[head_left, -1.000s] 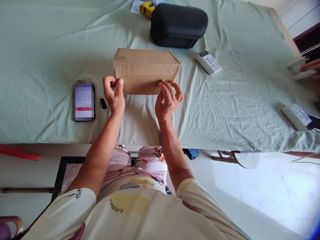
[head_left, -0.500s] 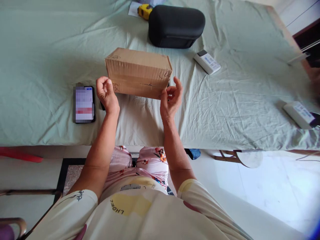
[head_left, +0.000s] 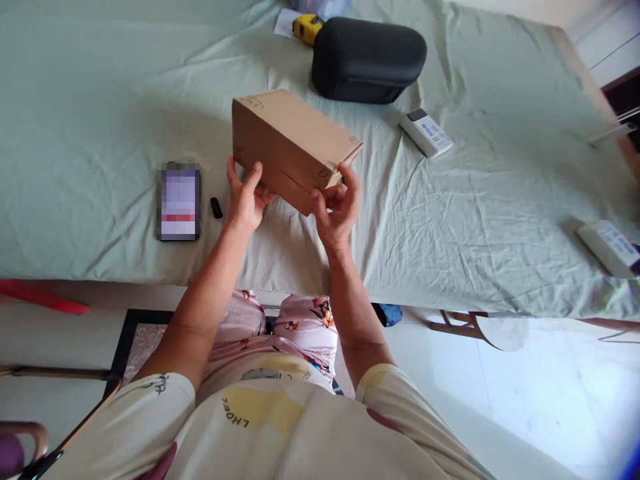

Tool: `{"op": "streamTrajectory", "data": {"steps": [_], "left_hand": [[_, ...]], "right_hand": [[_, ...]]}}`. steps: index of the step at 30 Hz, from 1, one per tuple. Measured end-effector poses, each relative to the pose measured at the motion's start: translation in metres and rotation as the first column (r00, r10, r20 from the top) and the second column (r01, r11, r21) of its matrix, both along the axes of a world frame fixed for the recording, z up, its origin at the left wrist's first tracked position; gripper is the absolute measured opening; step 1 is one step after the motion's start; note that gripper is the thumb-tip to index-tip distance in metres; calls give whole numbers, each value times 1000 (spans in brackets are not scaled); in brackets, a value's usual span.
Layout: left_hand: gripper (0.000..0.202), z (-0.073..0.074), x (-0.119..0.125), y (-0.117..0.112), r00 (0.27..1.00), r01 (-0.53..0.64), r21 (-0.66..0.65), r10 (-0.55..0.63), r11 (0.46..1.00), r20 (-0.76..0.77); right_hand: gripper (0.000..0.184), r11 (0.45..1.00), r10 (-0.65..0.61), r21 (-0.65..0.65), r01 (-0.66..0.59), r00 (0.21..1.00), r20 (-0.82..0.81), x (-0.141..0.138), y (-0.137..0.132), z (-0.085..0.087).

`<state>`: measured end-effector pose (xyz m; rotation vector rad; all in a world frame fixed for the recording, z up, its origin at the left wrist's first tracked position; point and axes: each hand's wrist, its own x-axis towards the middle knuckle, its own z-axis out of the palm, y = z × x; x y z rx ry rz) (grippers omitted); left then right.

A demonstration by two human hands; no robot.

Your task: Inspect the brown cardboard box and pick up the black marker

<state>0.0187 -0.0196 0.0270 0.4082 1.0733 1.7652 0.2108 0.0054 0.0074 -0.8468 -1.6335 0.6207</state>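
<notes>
A brown cardboard box [head_left: 295,137], with pen scribbles near its corners and a dark slit line on the near face, is tilted up above the cloth. My left hand [head_left: 247,203] holds its lower left part, thumb against the near face and some fingers underneath. At the lower right corner, my right hand [head_left: 336,212] grips the box between thumb and curled fingers. A small dark spot shows behind those fingers; I cannot make out what it is. Left of my left hand, a small black object [head_left: 216,208] lies on the cloth beside a phone [head_left: 179,203] with a blurred screen.
A pale green cloth [head_left: 115,120] covers the table. Beyond the box stand a black rounded case [head_left: 370,60] and a yellow tape measure [head_left: 306,29]. White-and-grey devices lie to the right, one nearer [head_left: 426,133], one farther [head_left: 609,248]. A stool [head_left: 500,330] stands below the table edge.
The box has turned, its right end swinging nearer to me. My left hand has shifted right and under the box, baring the small black object. The view has shifted slightly.
</notes>
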Motion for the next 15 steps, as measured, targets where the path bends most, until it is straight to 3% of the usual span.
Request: {"op": "streamTrajectory", "data": {"steps": [5, 10, 15], "left_hand": [[106, 9, 19, -10, 989, 138, -12, -137, 990, 50], [116, 8, 26, -13, 991, 130, 22, -130, 991, 6], [125, 1, 26, -9, 991, 126, 36, -124, 991, -48]], "right_hand": [[66, 997, 81, -4, -80, 996, 28, -14, -13, 5], [53, 998, 55, -22, -55, 998, 1, -17, -17, 9], [54, 998, 9, -68, -4, 997, 72, -20, -17, 7]]}}
